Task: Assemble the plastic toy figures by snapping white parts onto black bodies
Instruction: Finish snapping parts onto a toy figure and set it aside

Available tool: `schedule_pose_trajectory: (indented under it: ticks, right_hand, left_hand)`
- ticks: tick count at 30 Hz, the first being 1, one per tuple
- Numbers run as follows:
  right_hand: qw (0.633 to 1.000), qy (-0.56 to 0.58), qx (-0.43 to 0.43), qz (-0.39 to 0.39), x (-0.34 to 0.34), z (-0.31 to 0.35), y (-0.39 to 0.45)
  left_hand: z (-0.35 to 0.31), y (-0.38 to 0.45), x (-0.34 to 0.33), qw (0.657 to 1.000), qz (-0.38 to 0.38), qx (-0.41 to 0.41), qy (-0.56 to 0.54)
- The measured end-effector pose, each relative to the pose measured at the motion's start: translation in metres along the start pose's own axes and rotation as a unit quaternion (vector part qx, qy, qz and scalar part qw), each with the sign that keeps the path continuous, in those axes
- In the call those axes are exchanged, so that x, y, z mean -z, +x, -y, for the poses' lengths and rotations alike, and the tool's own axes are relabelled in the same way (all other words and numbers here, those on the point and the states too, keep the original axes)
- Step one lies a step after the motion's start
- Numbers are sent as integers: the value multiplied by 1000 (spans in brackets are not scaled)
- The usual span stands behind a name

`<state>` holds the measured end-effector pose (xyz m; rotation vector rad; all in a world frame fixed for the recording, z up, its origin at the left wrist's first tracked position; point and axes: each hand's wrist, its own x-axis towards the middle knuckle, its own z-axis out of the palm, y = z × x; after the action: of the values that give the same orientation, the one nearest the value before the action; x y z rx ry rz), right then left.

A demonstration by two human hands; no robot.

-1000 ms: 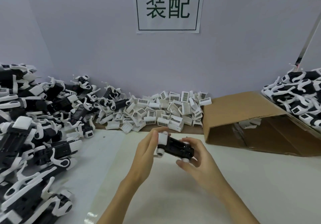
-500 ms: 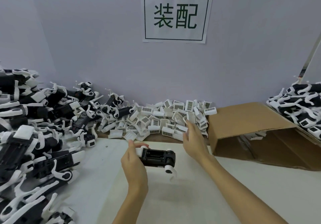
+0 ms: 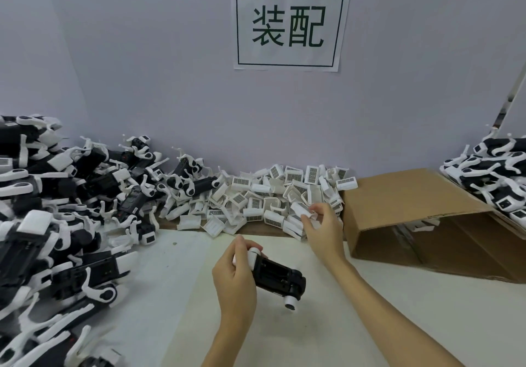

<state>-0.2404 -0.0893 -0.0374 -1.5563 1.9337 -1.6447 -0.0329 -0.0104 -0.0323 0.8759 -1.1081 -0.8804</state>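
The left hand point(image 3: 233, 278) grips a black body point(image 3: 277, 277) by its near end, fingers curled round the white cap there, and holds it tilted above the middle of the table point(image 3: 370, 324), open cavity facing up, probably so that the next part can be pressed straight in. The right hand point(image 3: 323, 225) is out at the heap of white parts point(image 3: 267, 198) along the table's far edge, thumb and fingertips pinching one white part point(image 3: 301, 210) at the heap's right end; whether it is already lifted free cannot be told. Unfinished figures point(image 3: 57, 224) crowd the left edge, within easy reach. A cardboard box point(image 3: 412, 204) lies on its side at the right, its inside shadowed. Beyond it, more figures point(image 3: 489, 179) are cut off by the frame.
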Motion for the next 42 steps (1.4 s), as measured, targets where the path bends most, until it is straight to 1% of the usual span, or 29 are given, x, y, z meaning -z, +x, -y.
schedule_pose_trajectory:
  ticks: [2,6,9,13,16,19,21,24,26,27,28,29,31,32,33,34,37,38,39,40,41,42]
  right_hand:
    - [998,66,12,-5,16,13,-18]
    - [986,157,6,48,53,23,-72]
    - [967,238,-52,68,74,24,-107]
    - [930,334,-139,70,87,32,-116]
    - [884,421,-197,58,90,35,-112]
    - [805,502,-315,39,91,32,-109]
    - [759,535,-371,23,91,30,-108]
    - [717,567,-404,18,90,29,-108]
    - [685,611,-397,21,91,28,-109]
    - [677,624,-390,19,92,29,-109]
    - [689,615,-383,17,92,30,-110]
    - [718,585,-377,16,93,31,-110]
    - [789,502,-354,26,93,32,-110]
    - [813,471,-340,40,93,32,-109]
    - [826,450,-334,59,94,35,-109]
    - [831,438,-334,79,94,38,-109]
    - [832,439,-314,130,94,47,-115]
    - [852,420,-283,136,94,48,-117]
    - [893,363,-226,140,93,48,-120]
    - [942,274,-143,133,91,47,-123]
    - [974,190,-56,113,89,46,-126]
    - [987,129,15,99,87,44,-129]
  left_hand:
    - [0,0,0,1000,2,-1,6]
    - [-2,0,0,1000,6,15,5]
    - [-3,-1,-2,1000,5,24,2]
    - [-2,-3,-3,999,0,39,-2]
    - [-1,-5,-4,998,-2,58,-1]
    - [-1,-7,-7,996,2,84,-5]
    - [0,-9,-9,996,9,93,-4]
    - [0,-13,-13,995,21,100,-4]
    - [-2,-16,-15,994,28,103,-6]
    - [-2,-17,-16,994,32,103,-7]
    - [-2,-19,-18,994,38,103,-8]
    - [-2,-21,-18,994,45,103,-8]
    - [-3,-24,-20,993,53,107,-11]
    - [-4,-25,-22,993,53,109,-13]
    - [-4,-26,-23,993,51,109,-13]
    - [-5,-27,-23,993,50,110,-11]
    - [-6,-28,-23,993,47,111,-8]
    - [-6,-28,-23,993,47,112,-9]
    - [-6,-29,-22,993,48,112,-10]
    - [-7,-29,-22,993,48,110,-10]
    - [-7,-30,-22,993,48,105,-6]
    - [-7,-31,-23,994,49,99,-1]
